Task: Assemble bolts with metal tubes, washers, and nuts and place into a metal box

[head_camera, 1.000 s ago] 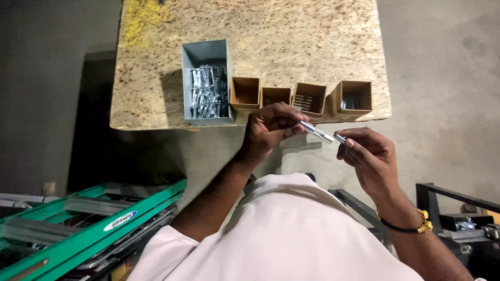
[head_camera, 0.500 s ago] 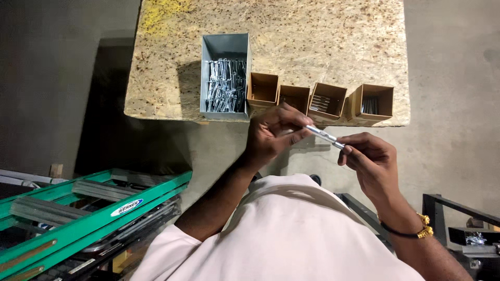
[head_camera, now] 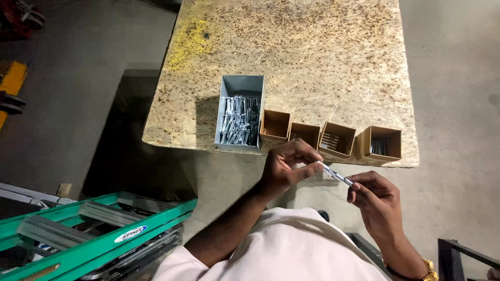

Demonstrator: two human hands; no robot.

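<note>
L hand & R hand: each grip pinched on one end of metal pin, held in air below surface edge, near cardboard boxes.

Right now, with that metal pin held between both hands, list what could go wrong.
1. The slim metal pin is pinched only at its ends by the left hand and right hand, off the board above bare floor; a slip would likely drop it.
2. The four cardboard boxes and the grey bin of metal parts stand at the board's near edge; a nudge might tip them off.
</note>
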